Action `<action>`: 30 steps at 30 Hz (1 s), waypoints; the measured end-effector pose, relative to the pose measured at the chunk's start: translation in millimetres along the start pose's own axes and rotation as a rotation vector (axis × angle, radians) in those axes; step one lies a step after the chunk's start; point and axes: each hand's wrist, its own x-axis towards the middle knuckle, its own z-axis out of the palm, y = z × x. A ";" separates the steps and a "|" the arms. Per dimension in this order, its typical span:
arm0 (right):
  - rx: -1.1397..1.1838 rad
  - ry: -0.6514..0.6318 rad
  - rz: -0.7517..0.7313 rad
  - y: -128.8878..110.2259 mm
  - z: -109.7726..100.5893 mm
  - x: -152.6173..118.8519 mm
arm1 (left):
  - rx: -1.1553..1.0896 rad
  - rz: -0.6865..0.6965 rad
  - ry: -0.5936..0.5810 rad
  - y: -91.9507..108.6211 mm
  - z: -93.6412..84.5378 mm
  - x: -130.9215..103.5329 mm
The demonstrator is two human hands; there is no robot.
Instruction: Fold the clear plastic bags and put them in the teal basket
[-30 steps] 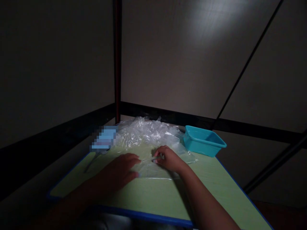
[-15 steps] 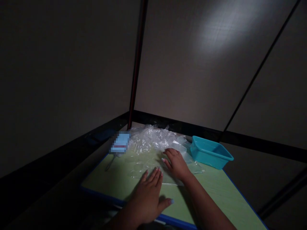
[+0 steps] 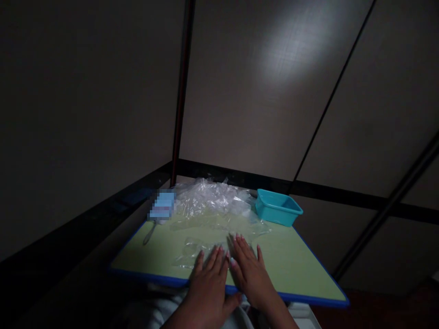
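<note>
A clear plastic bag (image 3: 194, 249) lies flat near the front edge of the green table (image 3: 291, 260). My left hand (image 3: 211, 283) rests over the bag's near part, fingers stretched out and pointing away from me. Just to its right, my right hand (image 3: 252, 272) is spread flat, palm down, beside the bag; whether it touches the plastic I cannot tell. Neither hand grips anything. Farther back sits a crumpled heap of clear plastic bags (image 3: 212, 198), with flatter sheets spread along its near side.
A turquoise plastic basin (image 3: 277, 212) stands at the back right of the table. At the left edge is a blurred-out light-blue item (image 3: 163, 205) with a thin loop or cord (image 3: 149, 234) below it. Dark-trimmed wall panels (image 3: 240, 114) enclose the table behind and at left.
My right hand has come back toward me, next to my left. The bag under my hands now lies nearer, apart from the heap. The view has shifted right.
</note>
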 end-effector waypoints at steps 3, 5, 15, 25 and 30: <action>-0.034 -0.030 0.034 0.8 1.8 3.4 | 0.034 0.023 0.051 7.6 -0.1 5.6; -0.043 -0.060 0.041 1.3 2.6 6.3 | 0.051 0.012 0.077 11.0 1.2 10.0; -0.010 -0.064 0.180 -0.6 5.4 10.9 | 0.139 0.005 0.081 24.6 22.1 18.3; -0.058 -0.108 0.161 -7.8 0.0 11.0 | 0.114 -0.035 0.117 9.3 29.5 18.8; -0.059 -0.127 0.115 -7.3 -3.5 8.4 | 0.116 -0.100 0.140 0.9 22.3 16.5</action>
